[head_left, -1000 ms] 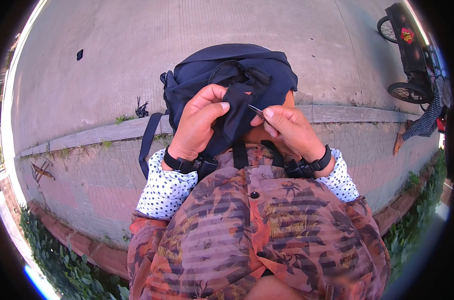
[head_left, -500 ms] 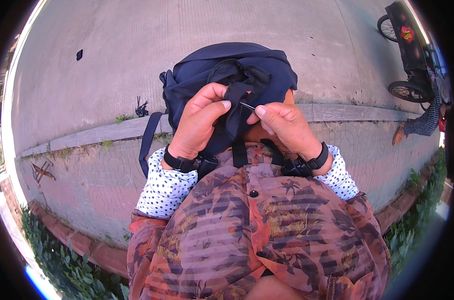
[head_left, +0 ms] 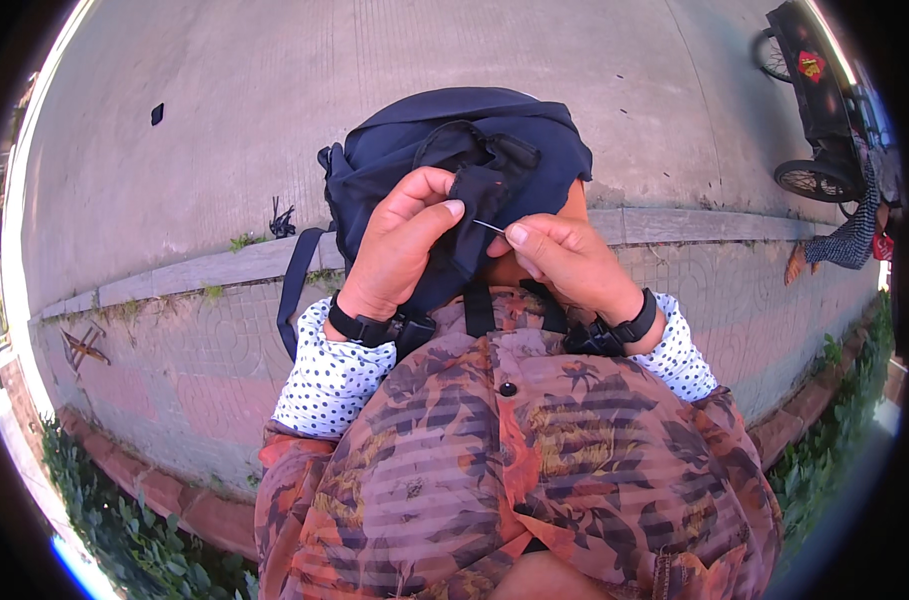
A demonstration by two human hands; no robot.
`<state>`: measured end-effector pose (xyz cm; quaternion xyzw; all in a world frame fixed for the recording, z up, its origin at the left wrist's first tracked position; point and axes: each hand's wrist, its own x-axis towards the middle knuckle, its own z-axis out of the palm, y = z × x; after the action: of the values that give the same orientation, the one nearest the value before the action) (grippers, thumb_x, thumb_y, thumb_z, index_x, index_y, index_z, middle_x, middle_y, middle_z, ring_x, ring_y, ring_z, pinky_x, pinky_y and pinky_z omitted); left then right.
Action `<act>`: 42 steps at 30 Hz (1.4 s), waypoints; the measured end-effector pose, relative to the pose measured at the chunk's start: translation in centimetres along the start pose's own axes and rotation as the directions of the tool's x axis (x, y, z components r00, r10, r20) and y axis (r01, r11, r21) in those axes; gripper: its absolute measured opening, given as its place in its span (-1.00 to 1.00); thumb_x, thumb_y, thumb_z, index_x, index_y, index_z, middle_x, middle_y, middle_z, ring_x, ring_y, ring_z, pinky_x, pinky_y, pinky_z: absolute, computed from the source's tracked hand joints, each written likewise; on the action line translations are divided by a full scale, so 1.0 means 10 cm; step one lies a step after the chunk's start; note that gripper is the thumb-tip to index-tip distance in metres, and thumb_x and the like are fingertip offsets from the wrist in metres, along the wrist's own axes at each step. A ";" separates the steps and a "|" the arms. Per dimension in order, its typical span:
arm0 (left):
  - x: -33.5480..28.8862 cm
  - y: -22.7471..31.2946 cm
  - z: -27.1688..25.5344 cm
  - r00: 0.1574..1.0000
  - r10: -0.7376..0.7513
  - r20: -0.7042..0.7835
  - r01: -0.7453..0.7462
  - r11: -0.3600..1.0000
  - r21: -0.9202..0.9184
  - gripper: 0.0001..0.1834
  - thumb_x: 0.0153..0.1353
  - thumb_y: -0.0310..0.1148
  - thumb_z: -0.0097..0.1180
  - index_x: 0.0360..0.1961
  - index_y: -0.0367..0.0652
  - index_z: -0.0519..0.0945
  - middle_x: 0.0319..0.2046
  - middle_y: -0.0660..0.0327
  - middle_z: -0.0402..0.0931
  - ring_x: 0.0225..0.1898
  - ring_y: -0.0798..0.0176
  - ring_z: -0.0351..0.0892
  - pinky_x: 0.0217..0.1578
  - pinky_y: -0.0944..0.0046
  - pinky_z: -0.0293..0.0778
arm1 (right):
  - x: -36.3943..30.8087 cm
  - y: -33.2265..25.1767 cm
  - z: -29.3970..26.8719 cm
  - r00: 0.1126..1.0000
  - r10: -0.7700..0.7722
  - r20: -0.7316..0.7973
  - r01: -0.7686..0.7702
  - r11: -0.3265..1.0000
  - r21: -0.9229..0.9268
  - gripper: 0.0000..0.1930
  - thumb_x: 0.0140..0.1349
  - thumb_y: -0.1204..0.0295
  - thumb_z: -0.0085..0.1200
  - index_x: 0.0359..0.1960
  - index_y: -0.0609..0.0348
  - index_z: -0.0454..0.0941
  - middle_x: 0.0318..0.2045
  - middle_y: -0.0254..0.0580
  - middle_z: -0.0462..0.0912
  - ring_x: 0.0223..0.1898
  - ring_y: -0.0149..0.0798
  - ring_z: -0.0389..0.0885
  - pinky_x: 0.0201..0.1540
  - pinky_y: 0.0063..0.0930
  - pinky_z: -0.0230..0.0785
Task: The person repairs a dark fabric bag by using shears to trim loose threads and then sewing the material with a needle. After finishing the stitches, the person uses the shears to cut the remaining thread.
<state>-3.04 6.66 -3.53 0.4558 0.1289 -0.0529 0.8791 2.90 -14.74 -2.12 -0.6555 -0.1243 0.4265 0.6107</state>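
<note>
Our left hand (head_left: 399,235) pinches black cloth (head_left: 477,190); our right hand (head_left: 574,258) pinches a slender metal tool (head_left: 488,227).
The straight tool sits in the narrow gap between our hands, long axis slanting, tip pointing left and slightly away from us; beyond, the soft navy backpack (head_left: 449,108) bulges, round-edged, before ribbed concrete (head_left: 454,45).

left fingers (head_left: 438,217) pinch black fabric (head_left: 478,188); right fingers (head_left: 526,238) hold a slim tool (head_left: 488,227).
</note>
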 end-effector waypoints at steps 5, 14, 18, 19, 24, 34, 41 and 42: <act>0.03 0.03 -0.02 1.000 0.002 0.009 -0.002 1.000 0.002 -0.83 0.36 -0.57 0.03 -0.07 -0.21 0.55 -0.12 0.32 0.59 -0.09 0.48 0.52 0.02 0.40 0.43 | 0.07 0.03 -0.03 0.999 -0.038 0.009 0.038 0.999 0.016 -0.65 0.49 0.16 0.01 -0.21 0.19 0.71 -0.55 -0.56 0.43 -0.50 -0.62 0.30 -0.44 -0.66 0.16; 0.08 0.11 0.10 1.000 0.020 0.004 -0.020 1.000 -0.020 -0.82 0.37 -0.55 -0.06 -0.05 -0.19 0.51 -0.16 0.26 0.61 -0.13 0.41 0.60 -0.06 0.39 0.52 | -0.12 -0.11 -0.16 0.998 0.009 -0.069 0.005 0.980 0.199 -0.64 0.51 0.16 -0.02 -0.18 0.20 0.68 -0.55 -0.57 0.35 -0.50 -0.64 0.23 -0.43 -0.68 0.13; 0.08 0.04 0.18 0.998 0.026 -0.060 -0.024 0.999 0.043 -0.87 0.35 -0.54 -0.10 -0.13 -0.20 0.45 -0.23 0.14 0.62 -0.38 0.36 0.60 -0.38 0.38 0.55 | -0.05 0.16 -0.19 0.986 -0.142 -0.089 0.144 0.989 0.019 -0.69 0.46 0.15 0.07 -0.16 0.19 0.57 -0.28 -0.46 0.58 -0.17 -0.55 0.48 -0.07 -0.57 0.38; 0.04 0.02 0.13 0.995 0.030 -0.098 -0.029 0.999 0.013 -0.88 0.35 -0.52 -0.08 -0.13 -0.19 0.45 -0.23 0.15 0.62 -0.38 0.37 0.61 -0.39 0.37 0.55 | -0.03 0.10 -0.12 0.983 -0.168 -0.069 0.168 0.986 -0.002 -0.74 0.43 0.21 0.15 -0.16 0.16 0.54 -0.31 -0.55 0.47 -0.23 -0.59 0.38 -0.14 -0.64 0.30; 0.00 -0.03 0.11 1.000 0.011 0.029 -0.013 0.999 0.049 -0.85 0.33 -0.59 -0.01 -0.09 -0.24 0.49 -0.16 0.22 0.58 -0.13 0.40 0.55 0.00 0.38 0.46 | -0.05 -0.02 0.03 0.969 -0.163 -0.188 0.156 0.986 -0.053 -0.73 0.36 0.25 0.23 -0.15 0.18 0.51 -0.27 -0.44 0.52 -0.19 -0.55 0.42 -0.08 -0.59 0.32; 0.07 -0.02 0.08 0.994 0.077 0.077 -0.082 0.995 0.053 -0.82 0.35 -0.61 -0.03 -0.06 -0.27 0.50 -0.11 0.18 0.58 -0.07 0.36 0.55 0.09 0.32 0.42 | 0.23 -0.12 0.17 0.998 0.025 -0.057 -0.003 0.934 0.359 -0.73 0.37 0.25 0.20 -0.09 0.18 0.50 -0.34 -0.47 0.49 -0.39 -0.62 0.37 -0.43 -0.68 0.23; 0.04 -0.03 0.07 0.995 0.084 0.056 -0.085 0.996 0.017 -0.82 0.37 -0.58 -0.03 -0.03 -0.27 0.49 -0.10 0.18 0.58 -0.06 0.36 0.54 0.09 0.33 0.42 | 0.29 -0.07 0.25 0.987 -0.087 -0.138 0.123 0.954 0.273 -0.81 0.40 0.28 0.14 -0.13 0.09 0.46 -0.40 -0.52 0.42 -0.53 -0.64 0.27 -0.55 -0.69 0.10; 0.03 -0.03 0.07 0.995 0.084 0.052 -0.085 0.996 0.019 -0.82 0.38 -0.58 -0.03 -0.03 -0.26 0.49 -0.09 0.19 0.58 -0.06 0.37 0.54 0.09 0.33 0.42 | 0.28 -0.07 0.26 0.987 -0.080 -0.139 0.116 0.955 0.273 -0.81 0.40 0.28 0.13 -0.14 0.08 0.46 -0.41 -0.52 0.41 -0.52 -0.64 0.27 -0.55 -0.68 0.10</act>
<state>-2.65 5.93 -3.45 0.4686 0.0861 -0.0286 0.8788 3.02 -10.86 -2.31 -0.5813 -0.0563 0.3664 0.7244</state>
